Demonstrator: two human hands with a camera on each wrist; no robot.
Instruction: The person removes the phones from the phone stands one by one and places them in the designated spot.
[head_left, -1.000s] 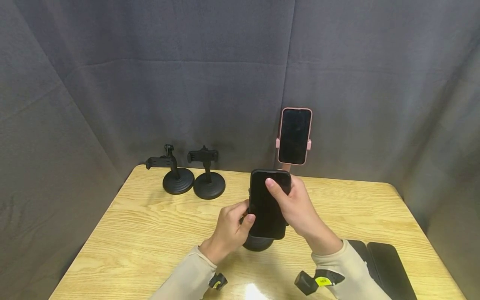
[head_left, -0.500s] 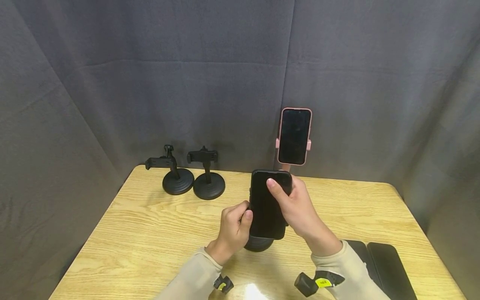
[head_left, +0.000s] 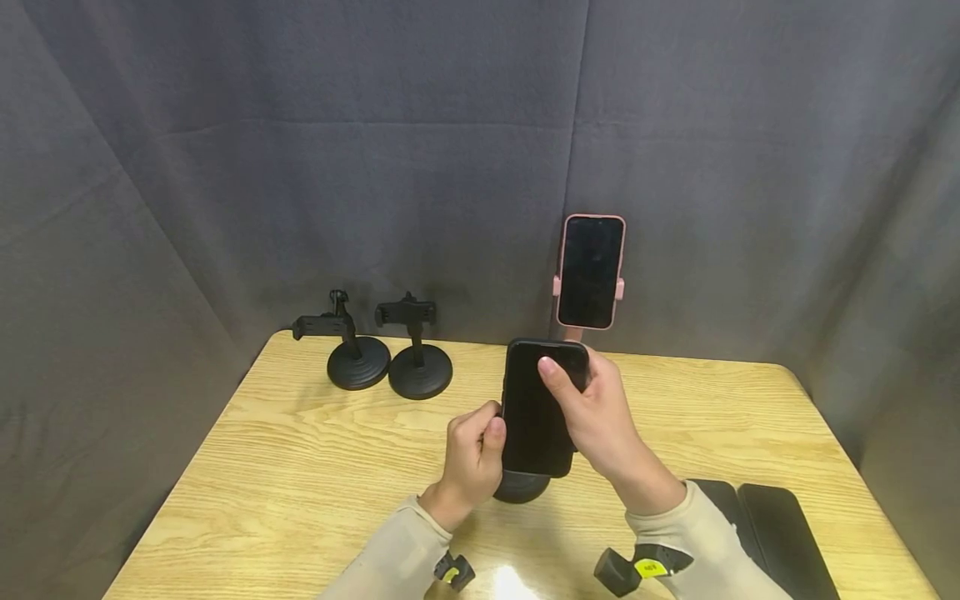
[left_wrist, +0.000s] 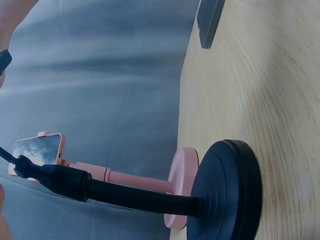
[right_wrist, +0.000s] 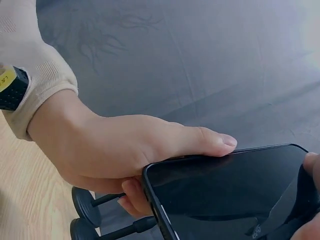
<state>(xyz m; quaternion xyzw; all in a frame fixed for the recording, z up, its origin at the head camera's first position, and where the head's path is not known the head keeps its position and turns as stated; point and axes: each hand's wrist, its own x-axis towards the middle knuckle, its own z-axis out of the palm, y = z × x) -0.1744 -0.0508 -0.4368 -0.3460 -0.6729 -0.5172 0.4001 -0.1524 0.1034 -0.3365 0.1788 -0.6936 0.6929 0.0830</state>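
Note:
A black smartphone [head_left: 536, 417] is upright between both hands, its dark screen toward me, above a round black stand base [head_left: 521, 489]. My right hand [head_left: 600, 421] grips its upper right side, the thumb lying over the screen and the fingers hidden behind. At its lower left edge my left hand [head_left: 472, 458] holds on, fingers curled. In the right wrist view the left thumb [right_wrist: 200, 141] lies along the phone's edge. The stand's black pole [left_wrist: 140, 197] rises from its base in the left wrist view. Any clamp behind the phone is hidden.
Two black phone stands [head_left: 420, 369] stand at the back left. A pink phone stand [left_wrist: 145, 181] at the back carries a pink-framed phone [head_left: 590, 271]. Flat black items [head_left: 783, 533] lie at the right front of the wooden table [head_left: 300, 483]. A grey curtain [head_left: 375, 167] surrounds it.
My left thumb has drawn back off the phone's front to its left edge, and the left hand has shifted slightly right. The right hand keeps its grip on the phone.

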